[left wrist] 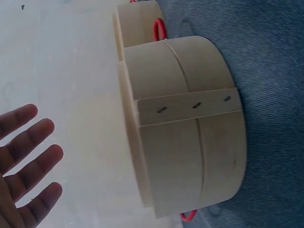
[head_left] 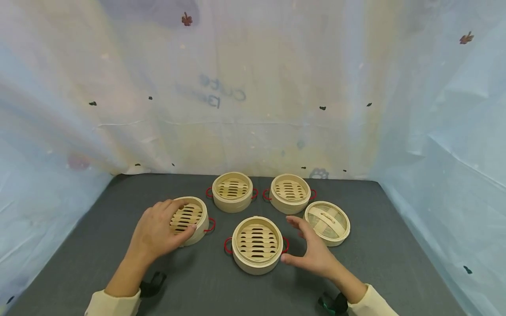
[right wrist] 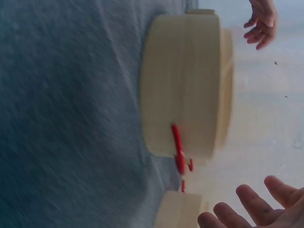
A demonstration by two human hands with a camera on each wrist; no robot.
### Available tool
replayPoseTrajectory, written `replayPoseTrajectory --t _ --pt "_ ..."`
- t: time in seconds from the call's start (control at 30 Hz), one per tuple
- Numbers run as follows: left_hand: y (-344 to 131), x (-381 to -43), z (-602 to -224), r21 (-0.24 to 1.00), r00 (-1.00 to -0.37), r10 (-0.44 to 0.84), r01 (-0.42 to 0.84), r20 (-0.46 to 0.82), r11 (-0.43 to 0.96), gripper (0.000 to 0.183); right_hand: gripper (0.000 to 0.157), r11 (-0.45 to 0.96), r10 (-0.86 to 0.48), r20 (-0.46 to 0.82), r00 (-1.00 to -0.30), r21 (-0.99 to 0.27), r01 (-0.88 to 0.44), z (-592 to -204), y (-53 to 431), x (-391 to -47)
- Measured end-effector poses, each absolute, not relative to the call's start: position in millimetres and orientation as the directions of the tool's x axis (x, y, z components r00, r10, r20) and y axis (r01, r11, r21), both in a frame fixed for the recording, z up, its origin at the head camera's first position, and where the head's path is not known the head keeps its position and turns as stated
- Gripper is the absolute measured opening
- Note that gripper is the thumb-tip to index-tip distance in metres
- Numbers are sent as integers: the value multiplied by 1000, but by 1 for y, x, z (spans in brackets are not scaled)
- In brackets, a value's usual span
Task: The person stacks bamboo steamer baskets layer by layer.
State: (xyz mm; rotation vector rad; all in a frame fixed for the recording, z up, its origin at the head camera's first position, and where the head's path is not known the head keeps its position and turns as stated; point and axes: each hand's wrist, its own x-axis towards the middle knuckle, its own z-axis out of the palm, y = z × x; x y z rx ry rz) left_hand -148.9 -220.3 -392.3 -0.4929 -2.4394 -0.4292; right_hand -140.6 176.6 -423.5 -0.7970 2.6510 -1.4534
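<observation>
In the head view, the left hand [head_left: 158,228] hangs over the left steamer basket [head_left: 201,226], thumb toward the near rim and fingers reaching above the slats, clasping nothing; its wide span probably suits a round rim. The right hand [head_left: 314,253] is likewise unclenched, between the front steamer basket [head_left: 257,268] and the lid [head_left: 327,221], its thumb near the red handle [head_left: 287,244] on that basket's right side, perhaps turned sideways to match the curved wall. Behind, the rear left basket [head_left: 232,205] and the rear right basket [head_left: 290,206] sit on the dark table [head_left: 221,289]; all four baskets lie slats up on their bases, presumably for steadiness. The lid rests just beside the rear right basket, strap [head_left: 327,217] uppermost, seemingly so that it can be lifted by it. In the left wrist view, the fingers stand loose and apart from a pale basket [left wrist: 171,161] crossed by a stapled strip [left wrist: 178,109], likely there to bind the hoop's ends. In the right wrist view, the fingers are extended, holding nothing and apart from a blurred basket [right wrist: 183,85] with a red loop [right wrist: 179,154]; which basket this is, I cannot tell for certain
</observation>
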Motion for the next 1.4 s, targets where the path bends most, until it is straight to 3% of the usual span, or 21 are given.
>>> replayPoseTrajectory --t 0.37,0.73,1.4 --pt "-226 -154 -411 272 -789 237 450 566 850 48 93 472 -418 116 -901 -819 -325 -438 166 -137" --pt "-230 -154 -424 293 -794 247 464 555 836 46 87 443 -446 112 -888 -834 -328 -450 162 -142" --pt "-235 -154 -433 262 -800 297 481 522 836 50 96 415 -503 131 -855 -831 -371 -460 164 -149"
